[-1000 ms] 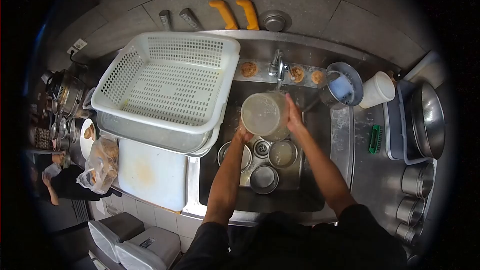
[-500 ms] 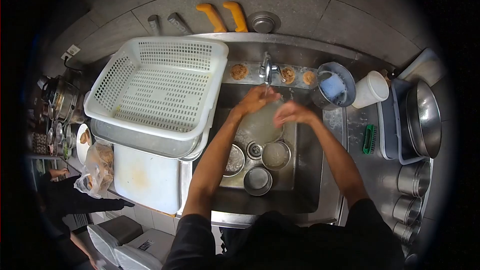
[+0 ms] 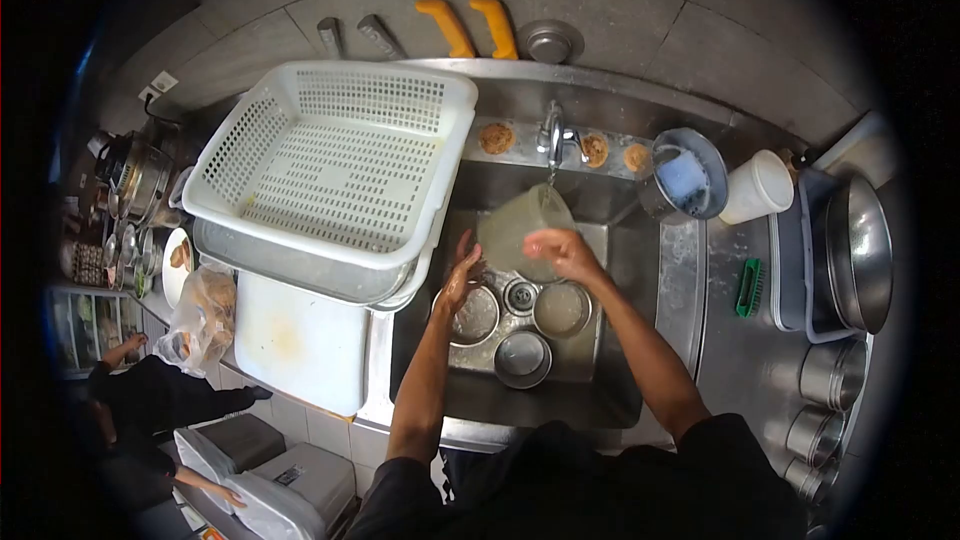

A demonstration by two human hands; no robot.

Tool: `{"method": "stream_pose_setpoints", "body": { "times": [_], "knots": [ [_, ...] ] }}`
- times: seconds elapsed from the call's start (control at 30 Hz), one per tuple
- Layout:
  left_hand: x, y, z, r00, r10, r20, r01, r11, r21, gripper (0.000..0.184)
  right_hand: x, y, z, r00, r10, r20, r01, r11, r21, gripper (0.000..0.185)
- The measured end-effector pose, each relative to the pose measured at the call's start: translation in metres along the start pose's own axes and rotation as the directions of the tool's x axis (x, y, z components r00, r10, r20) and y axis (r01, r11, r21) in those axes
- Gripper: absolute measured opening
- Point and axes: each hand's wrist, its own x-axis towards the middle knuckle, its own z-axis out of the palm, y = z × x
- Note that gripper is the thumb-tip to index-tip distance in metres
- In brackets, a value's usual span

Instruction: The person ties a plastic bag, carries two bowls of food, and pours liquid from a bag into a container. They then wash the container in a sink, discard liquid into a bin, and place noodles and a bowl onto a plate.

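In the sink [image 3: 625,370], a translucent plastic container [image 3: 510,225] tilts with its mouth toward the running faucet [image 3: 555,135]. My right hand [image 3: 568,253] lies on the container's right side, fingers bent against the wall. At the lower left side is my left hand [image 3: 460,278], its fingers pointing up along the container; part of its contact is hidden. Below the container, round metal tins stand around the drain [image 3: 520,295]: a left tin [image 3: 475,315], a right tin [image 3: 562,310] and a front tin [image 3: 522,358]. Cloudy water shows in the right tin.
A white perforated basket [image 3: 330,180] sits left, above a white cutting board [image 3: 300,345]. At right stand a metal pot with a blue sponge [image 3: 683,176], a white tub [image 3: 757,186], a green brush [image 3: 750,287] and steel bowls [image 3: 855,250]. Another person [image 3: 150,390] is at far left.
The container has tipped up toward the faucet. My left hand has left the water stream and come down to its left side; my right hand has moved onto it. The view has shifted slightly.
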Motion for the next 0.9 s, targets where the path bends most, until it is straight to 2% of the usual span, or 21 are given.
{"method": "stream_pose_setpoints", "body": {
  "times": [0.03,0.1,0.17,0.2,0.23,0.3,0.33,0.4,0.43,0.47,0.5,0.53,0.57,0.6,0.63,0.67,0.7,0.73,0.77,0.83,0.9],
  "knots": [
    [-0.007,-0.002,0.008,0.995,-0.069,0.071,0.074,0.995,-0.073,0.083,-0.003,-0.008,0.000,0.988,0.154,-0.021,-0.131,0.900,0.416,0.023],
    [0.009,0.005,0.019,0.987,-0.020,0.159,0.045,0.987,-0.157,0.086,-0.005,-0.015,-0.007,0.987,0.156,-0.030,-0.120,0.855,0.505,0.026],
    [0.003,0.052,0.043,0.979,0.074,0.188,-0.015,0.954,-0.299,0.092,-0.008,-0.002,-0.021,0.996,0.085,0.011,-0.082,0.907,0.414,0.025],
    [0.004,0.063,0.042,0.982,0.022,0.190,0.062,0.902,-0.428,0.091,-0.011,-0.005,-0.038,0.990,-0.005,0.142,-0.021,0.984,0.176,0.023],
    [0.011,0.060,0.040,0.981,0.027,0.194,0.060,0.903,-0.425,0.091,-0.011,-0.012,-0.044,0.990,-0.009,0.137,-0.015,0.985,0.173,0.023],
    [0.024,0.045,0.035,0.951,0.047,0.306,0.029,0.971,-0.239,0.088,-0.016,-0.028,-0.051,0.955,-0.095,0.279,0.162,0.961,-0.224,0.019],
    [0.013,0.049,0.039,0.957,-0.023,0.291,0.144,0.904,-0.401,0.071,-0.019,-0.042,-0.054,0.959,-0.092,0.267,0.154,0.962,-0.224,0.019],
    [-0.001,0.036,0.042,0.950,0.007,0.313,0.142,0.881,-0.451,0.068,-0.012,-0.070,-0.064,0.842,-0.058,0.537,0.179,0.968,-0.176,0.022],
    [-0.004,0.031,0.041,0.946,0.046,0.321,0.132,0.851,-0.509,0.065,-0.005,-0.070,-0.074,0.847,-0.062,0.528,0.186,0.965,-0.184,0.022],
    [-0.005,0.024,0.048,0.962,0.033,0.271,0.134,0.808,-0.574,0.073,0.002,-0.064,-0.084,0.964,-0.060,0.259,0.035,0.994,0.101,0.026],
    [-0.010,0.016,0.053,0.964,0.037,0.264,0.128,0.805,-0.579,0.073,0.010,-0.056,-0.093,0.999,0.043,-0.005,-0.037,0.911,0.410,0.031],
    [-0.016,0.008,0.058,0.996,0.080,0.049,-0.063,0.957,-0.285,0.077,0.027,-0.030,-0.103,0.951,0.112,-0.289,-0.048,0.974,0.220,0.033],
    [-0.027,0.000,0.058,0.973,0.182,-0.144,-0.172,0.982,0.081,0.082,0.045,0.001,-0.109,0.822,0.115,-0.558,-0.114,0.993,0.036,0.036],
    [-0.027,-0.021,0.038,0.840,0.540,-0.061,-0.293,0.545,0.785,0.096,0.058,0.020,-0.114,0.839,0.137,-0.526,-0.281,0.938,-0.204,0.036],
    [-0.048,-0.006,0.051,0.830,0.553,-0.077,-0.289,0.543,0.788,0.096,0.074,0.011,-0.121,0.851,0.256,-0.459,-0.407,0.873,-0.268,0.035],
    [-0.087,0.023,0.083,0.880,0.476,0.007,-0.137,0.239,0.961,0.098,0.090,0.001,-0.127,0.847,0.370,-0.383,-0.504,0.788,-0.353,0.035],
    [-0.116,0.033,0.102,0.933,0.357,0.034,0.006,-0.109,0.994,0.101,0.099,-0.021,-0.128,0.791,0.566,-0.230,-0.611,0.737,-0.289,0.033],
    [-0.128,0.026,0.100,0.940,0.327,0.096,-0.052,-0.139,0.989,0.102,0.105,0.007,-0.141,0.908,0.417,0.028,-0.413,0.886,0.210,0.034],
    [-0.140,0.024,0.094,0.940,0.312,0.137,-0.089,-0.162,0.983,0.102,0.121,0.037,-0.164,0.972,0.136,0.192,-0.232,0.690,0.686,0.035],
    [-0.179,0.037,0.086,0.916,0.340,0.212,-0.182,-0.120,0.976,0.104,0.106,0.045,-0.152,0.977,0.202,-0.066,-0.101,0.718,0.688,0.046],
    [-0.206,0.038,0.077,0.922,0.338,0.187,-0.155,-0.120,0.981,0.105,0.078,0.018,-0.094,0.993,0.121,0.006,-0.067,0.509,0.858,0.048]
  ]
}}
